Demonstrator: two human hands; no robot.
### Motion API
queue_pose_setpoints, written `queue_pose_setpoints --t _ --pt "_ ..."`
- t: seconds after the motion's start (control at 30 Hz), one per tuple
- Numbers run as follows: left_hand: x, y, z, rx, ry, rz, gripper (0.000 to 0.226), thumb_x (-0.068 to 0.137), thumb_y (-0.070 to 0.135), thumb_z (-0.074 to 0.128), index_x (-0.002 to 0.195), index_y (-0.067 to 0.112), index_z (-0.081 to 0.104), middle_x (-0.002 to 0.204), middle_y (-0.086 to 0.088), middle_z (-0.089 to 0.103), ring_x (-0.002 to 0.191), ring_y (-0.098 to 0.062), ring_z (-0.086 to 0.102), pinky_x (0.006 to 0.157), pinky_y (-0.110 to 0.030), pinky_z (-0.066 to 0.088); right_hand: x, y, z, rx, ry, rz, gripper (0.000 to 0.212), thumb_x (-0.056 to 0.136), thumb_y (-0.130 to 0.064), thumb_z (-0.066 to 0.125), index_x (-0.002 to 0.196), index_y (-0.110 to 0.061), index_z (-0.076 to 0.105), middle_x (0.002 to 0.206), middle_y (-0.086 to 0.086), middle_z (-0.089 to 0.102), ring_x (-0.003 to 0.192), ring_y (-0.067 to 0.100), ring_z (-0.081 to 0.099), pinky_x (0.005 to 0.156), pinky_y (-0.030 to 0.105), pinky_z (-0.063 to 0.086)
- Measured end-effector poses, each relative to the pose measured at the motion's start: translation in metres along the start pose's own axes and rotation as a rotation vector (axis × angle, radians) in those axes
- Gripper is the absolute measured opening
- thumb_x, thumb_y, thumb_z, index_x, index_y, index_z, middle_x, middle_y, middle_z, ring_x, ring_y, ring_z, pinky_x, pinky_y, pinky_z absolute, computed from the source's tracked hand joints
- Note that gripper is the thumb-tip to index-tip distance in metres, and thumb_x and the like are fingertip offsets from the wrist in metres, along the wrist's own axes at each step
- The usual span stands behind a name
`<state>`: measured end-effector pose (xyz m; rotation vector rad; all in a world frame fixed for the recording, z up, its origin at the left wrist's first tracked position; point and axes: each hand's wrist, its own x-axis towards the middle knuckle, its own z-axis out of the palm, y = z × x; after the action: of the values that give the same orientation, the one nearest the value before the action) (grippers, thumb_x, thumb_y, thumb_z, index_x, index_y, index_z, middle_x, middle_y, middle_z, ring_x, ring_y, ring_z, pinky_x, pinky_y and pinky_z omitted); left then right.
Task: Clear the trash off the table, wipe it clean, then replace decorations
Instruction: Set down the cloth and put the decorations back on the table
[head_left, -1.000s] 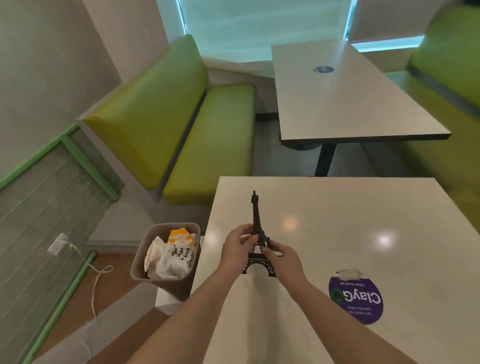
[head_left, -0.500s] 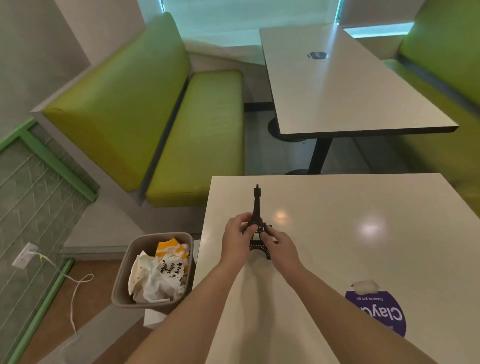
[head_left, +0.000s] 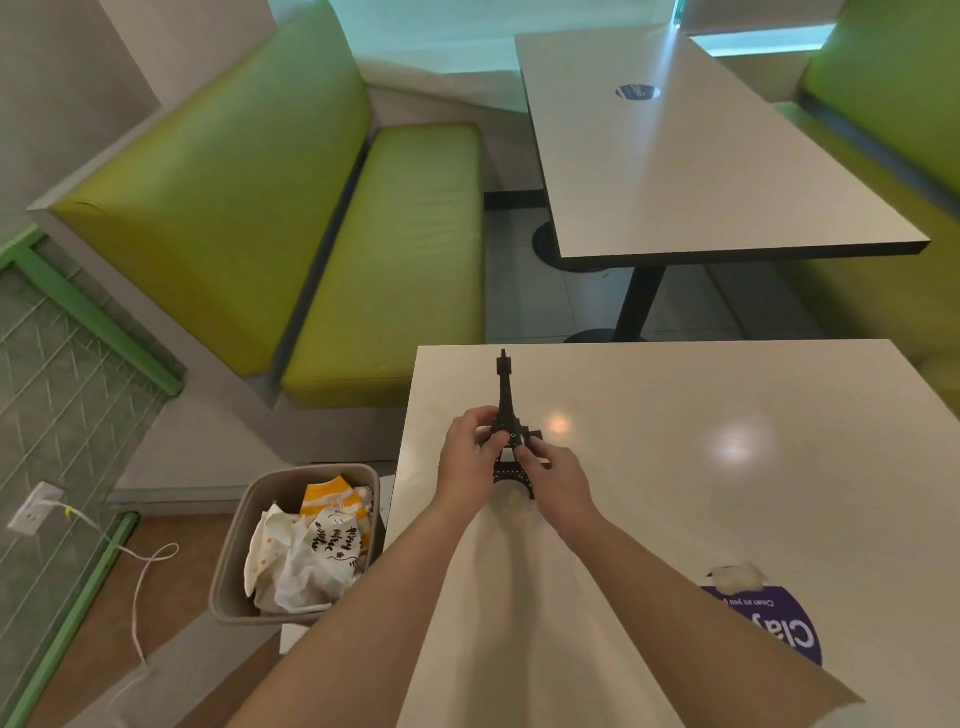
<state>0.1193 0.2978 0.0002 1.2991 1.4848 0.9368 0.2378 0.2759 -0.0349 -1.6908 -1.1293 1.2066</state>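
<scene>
A small dark Eiffel Tower model (head_left: 505, 395) stands upright on the pale table (head_left: 727, 467), near its far left corner. My left hand (head_left: 465, 462) pinches the tower's middle from the left. My right hand (head_left: 558, 480) pinches it from the right, lower down, and hides part of the base. The tower's feet look to be on the tabletop. A grey bin (head_left: 234, 561) beside the table's left edge holds crumpled white and orange wrappers (head_left: 306, 551).
A round purple sticker (head_left: 779, 629) lies on the table at the near right, a torn white scrap (head_left: 736, 577) at its top. Green bench seats (head_left: 395, 260) stand beyond, with a second table (head_left: 701, 171) behind. A white cable (head_left: 140, 571) trails from a wall socket.
Both hands have carried the tower away from me toward the table's far left part and lowered it; its feet now appear to rest on the tabletop. The camera tilted down.
</scene>
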Motion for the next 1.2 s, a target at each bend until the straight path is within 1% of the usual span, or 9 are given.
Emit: queue_pose_setpoints --t 0.23,0.3,0.37,0.47,0.57,0.67,0.8,0.93,1.2 --pt "0.000 0.002 0.000 0.048 -0.015 -0.031 0.026 0.099 0.010 0.053 0.118 0.028 0.054 0.129 0.004 0.054 0.110 -0.008 0.056 0.064 -0.006 0.045 -0.002 -0.001 -0.002 -0.027 -0.008 0.021 0.021 0.098 -0.027 0.053 0.105 -0.021 0.071 0.103 0.012 0.068 0.089 0.024 0.066 0.069 0.031 0.049" --pt "-0.002 0.002 -0.002 0.071 -0.015 -0.048 0.031 0.099 0.013 0.054 0.127 0.027 0.052 0.133 0.005 0.053 0.114 -0.008 0.055 0.066 -0.006 0.046 -0.005 -0.001 -0.006 -0.054 -0.001 0.028 0.027 0.098 -0.030 0.052 0.118 -0.022 0.068 0.114 0.009 0.064 0.092 0.022 0.065 0.070 0.026 0.049" --pt "-0.011 0.006 -0.004 0.106 0.014 -0.062 0.041 0.099 0.017 0.055 0.139 0.023 0.046 0.137 0.006 0.048 0.113 -0.007 0.051 0.077 -0.010 0.047 -0.013 -0.004 -0.016 -0.059 0.023 0.047 0.036 0.099 -0.035 0.049 0.132 -0.022 0.060 0.129 0.006 0.058 0.103 0.020 0.062 0.070 0.016 0.045" --pt "-0.025 0.013 -0.001 0.130 0.082 -0.142 0.044 0.097 0.021 0.058 0.139 0.019 0.043 0.134 0.003 0.047 0.113 -0.013 0.050 0.096 -0.032 0.049 -0.028 -0.013 -0.037 -0.078 0.054 0.067 0.044 0.101 -0.033 0.049 0.141 -0.015 0.050 0.140 0.003 0.050 0.127 0.020 0.050 0.091 0.017 0.036" --pt "-0.049 0.024 0.015 0.158 0.122 -0.201 0.027 0.093 0.019 0.063 0.117 0.016 0.050 0.120 0.005 0.053 0.103 -0.017 0.055 0.091 -0.032 0.048 -0.051 -0.017 -0.066 -0.147 0.065 0.038 0.046 0.102 -0.034 0.046 0.144 -0.016 0.046 0.147 0.005 0.043 0.134 0.020 0.042 0.101 0.026 0.031" --pt "-0.072 0.039 0.040 0.202 0.113 -0.235 0.060 0.089 0.027 0.067 0.141 0.014 0.042 0.140 -0.008 0.046 0.123 -0.028 0.051 0.104 -0.042 0.044 -0.075 -0.020 -0.096 -0.185 0.076 0.019 0.047 0.103 -0.036 0.043 0.146 -0.017 0.044 0.151 0.004 0.040 0.138 0.020 0.038 0.105 0.027 0.030" --pt "-0.108 0.068 0.079 0.251 -0.025 -0.198 0.069 0.091 0.034 0.063 0.148 0.012 0.031 0.150 -0.010 0.034 0.133 -0.028 0.040 0.106 -0.035 0.037 -0.110 -0.018 -0.148 -0.271 0.105 -0.023 0.050 0.103 -0.040 0.040 0.148 -0.018 0.039 0.154 0.002 0.037 0.141 0.019 0.033 0.111 0.029 0.025" --pt "-0.138 0.096 0.123 0.237 -0.167 -0.193 0.059 0.095 0.038 0.058 0.145 0.015 0.037 0.149 -0.012 0.040 0.131 -0.030 0.045 0.105 -0.038 0.040 -0.144 -0.008 -0.209 -0.330 0.134 -0.011 0.052 0.104 -0.041 0.037 0.150 -0.017 0.036 0.157 0.003 0.033 0.144 0.021 0.028 0.118 0.035 0.020" --pt "-0.229 0.162 0.249 0.327 -0.343 -0.037 0.057 0.097 0.046 0.051 0.144 0.015 0.042 0.146 -0.009 0.045 0.128 -0.028 0.049 0.107 -0.036 0.039 -0.234 0.029 -0.361 -0.291 0.261 0.036 0.053 0.103 -0.045 0.039 0.150 -0.021 0.036 0.155 0.002 0.035 0.141 0.025 0.033 0.107 0.036 0.035"
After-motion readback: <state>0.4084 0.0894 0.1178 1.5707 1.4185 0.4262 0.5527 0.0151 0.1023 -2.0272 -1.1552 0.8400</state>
